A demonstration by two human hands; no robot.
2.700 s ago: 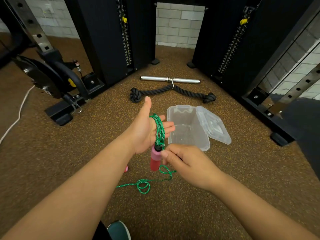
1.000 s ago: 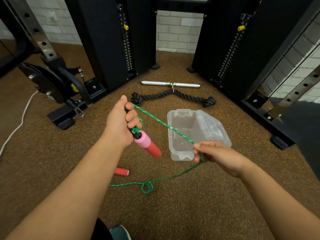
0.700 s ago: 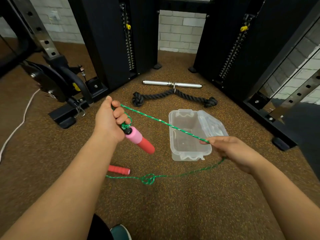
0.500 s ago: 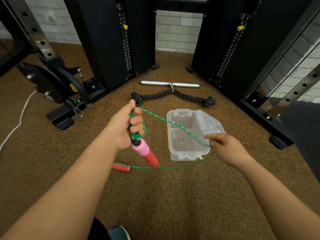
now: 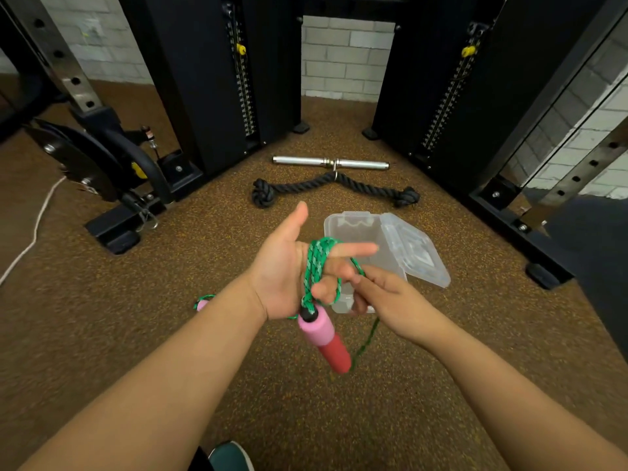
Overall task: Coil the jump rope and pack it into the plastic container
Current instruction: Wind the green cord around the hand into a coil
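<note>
Above the speckled brown rubber floor [image 5: 170,300], the left hand [image 5: 289,266] is held palm up with thumb raised and fingers spread, several turns of the green braided jump rope [image 5: 317,263] wound around those fingers. One pink-and-red foam handle [image 5: 326,341] hangs from the coil just below the palm. The right hand [image 5: 387,297] pinches the free strand of rope beside the left fingertips, and the rest trails down toward the floor. A second pink handle [image 5: 203,304] lies on the floor, mostly hidden behind the left forearm. Just beyond both hands sits the clear plastic container [image 5: 346,226], its hinged lid [image 5: 418,253] open to the right. Farther back lie a black rope attachment [image 5: 306,185] and a short chrome bar [image 5: 299,161].
</note>
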